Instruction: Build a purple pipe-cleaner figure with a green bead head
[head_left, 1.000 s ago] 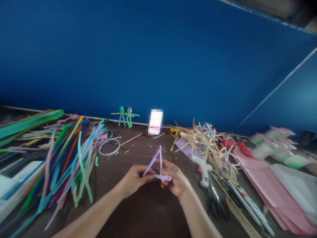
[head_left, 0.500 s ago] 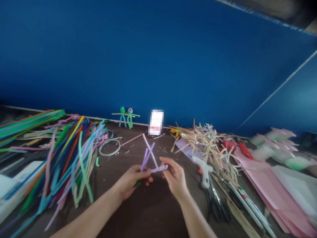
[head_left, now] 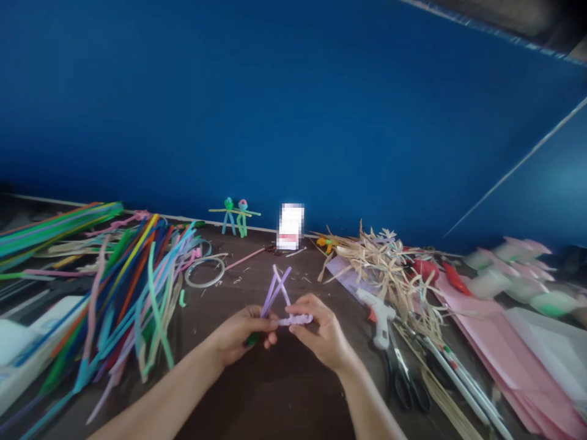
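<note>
My left hand (head_left: 243, 333) is closed on one end of a twisted lilac pipe-cleaner piece (head_left: 296, 319). Purple stems (head_left: 274, 293) rise from between its thumb and fingers, and a bit of green shows below them. My right hand (head_left: 321, 327) pinches the coiled right part of the same piece between thumb and fingers. A paler lilac stem stands up between the two hands and crosses the purple ones. Both hands are held over the dark table (head_left: 275, 397), close together.
Many coloured pipe cleaners (head_left: 123, 293) lie at the left, near a tape ring (head_left: 204, 272). Two small figures (head_left: 236, 217) and a bright screen (head_left: 290, 226) stand by the wall. Dry strips (head_left: 385, 263), a glue gun (head_left: 380, 318), scissors (head_left: 406, 379) and pink sheets (head_left: 495, 354) are at the right.
The fingers of my right hand have moved left and down along the coiled part. The pale stem's top has dropped and shifted right, and the purple stems lean further right.
</note>
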